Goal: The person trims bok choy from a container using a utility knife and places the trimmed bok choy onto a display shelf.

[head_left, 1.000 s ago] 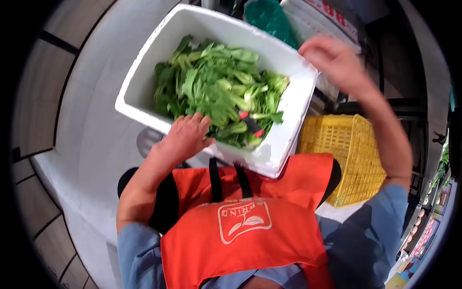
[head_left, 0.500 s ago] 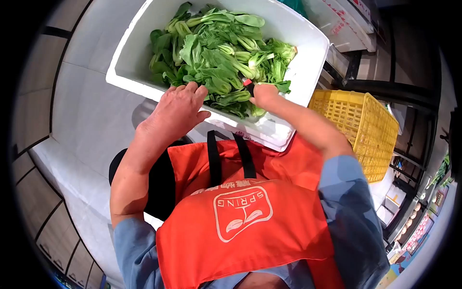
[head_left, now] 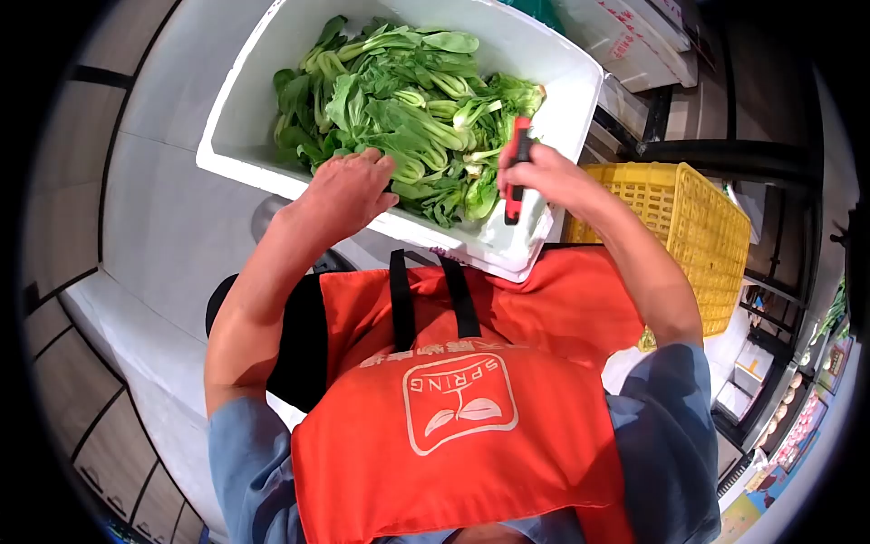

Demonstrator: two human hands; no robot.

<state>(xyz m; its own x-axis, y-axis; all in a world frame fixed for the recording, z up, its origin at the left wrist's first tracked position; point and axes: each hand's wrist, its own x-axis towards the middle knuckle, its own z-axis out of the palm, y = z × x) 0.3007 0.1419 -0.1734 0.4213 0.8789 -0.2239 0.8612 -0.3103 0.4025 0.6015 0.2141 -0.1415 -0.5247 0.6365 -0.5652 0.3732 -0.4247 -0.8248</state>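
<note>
A white foam box (head_left: 564, 102) has its right edge beside a yellow basket (head_left: 711, 249). Leafy greens (head_left: 399, 118) lie heaped inside. At the near edge, the left hand (head_left: 349, 189) bends over the greens, its grip unclear; near the right edge, the right hand (head_left: 551, 176) grips a red-and-black tool (head_left: 520, 141).

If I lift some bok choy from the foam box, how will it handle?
The bok choy has thin-looking, drooping leaves, so those probably flop. Its pale stalks look thicker, so likely stiffer. Heads overlap in the white foam box, so neighbours may drag along.
</note>
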